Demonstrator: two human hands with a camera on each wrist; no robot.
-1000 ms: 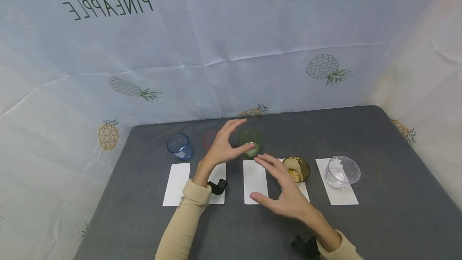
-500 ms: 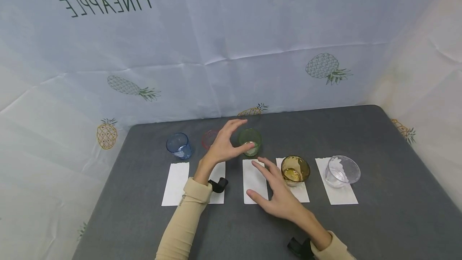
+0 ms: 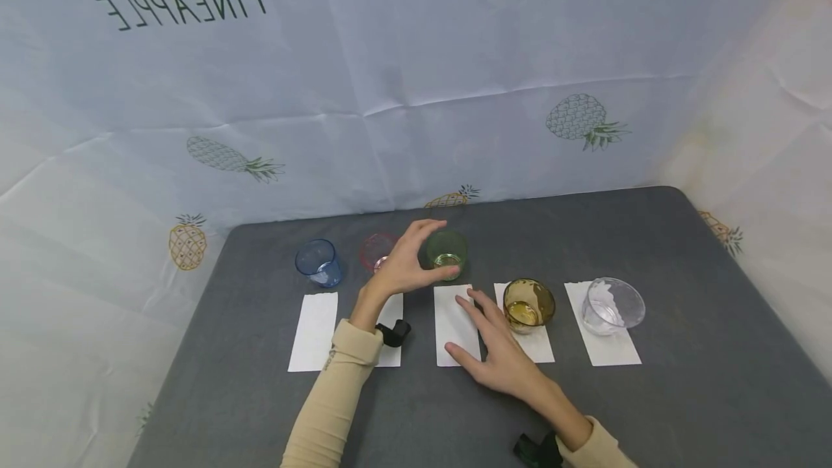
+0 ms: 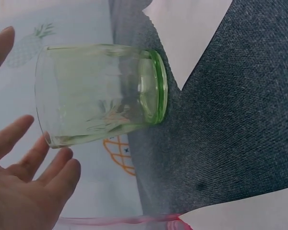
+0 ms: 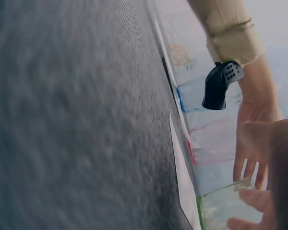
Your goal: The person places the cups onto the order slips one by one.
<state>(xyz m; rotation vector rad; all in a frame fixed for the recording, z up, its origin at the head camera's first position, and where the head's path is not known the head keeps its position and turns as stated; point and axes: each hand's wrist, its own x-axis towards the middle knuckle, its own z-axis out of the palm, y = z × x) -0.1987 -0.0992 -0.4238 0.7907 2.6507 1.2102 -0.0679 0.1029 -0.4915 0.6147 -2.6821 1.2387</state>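
A green drinking glass [image 3: 453,245] stands upright at the back of the dark table. My left hand [image 3: 404,263] is spread beside it; in the left wrist view its fingertips lie right at the rim of the green glass [image 4: 93,91], fingers and thumb apart. My right hand [image 3: 499,356] hovers palm inward over the middle white paper [image 3: 451,316], fingers spread and holding nothing. Just beyond that hand, an amber glass [image 3: 529,303] stands on another white paper. A pink glass [image 3: 374,248] is partly hidden behind my left hand.
Towards the left stands a blue glass [image 3: 318,263] behind a white paper [image 3: 312,334]. A clear glass [image 3: 614,303] sits on the rightmost paper [image 3: 614,351]. My left forearm partly covers one paper. A pineapple-print cloth [image 3: 390,150] hangs behind the table [image 3: 682,381].
My right hand has drawn slightly left, away from the amber glass. My left thumb is a little lower against the green glass. The glasses stay in place while the head view shifts slightly.
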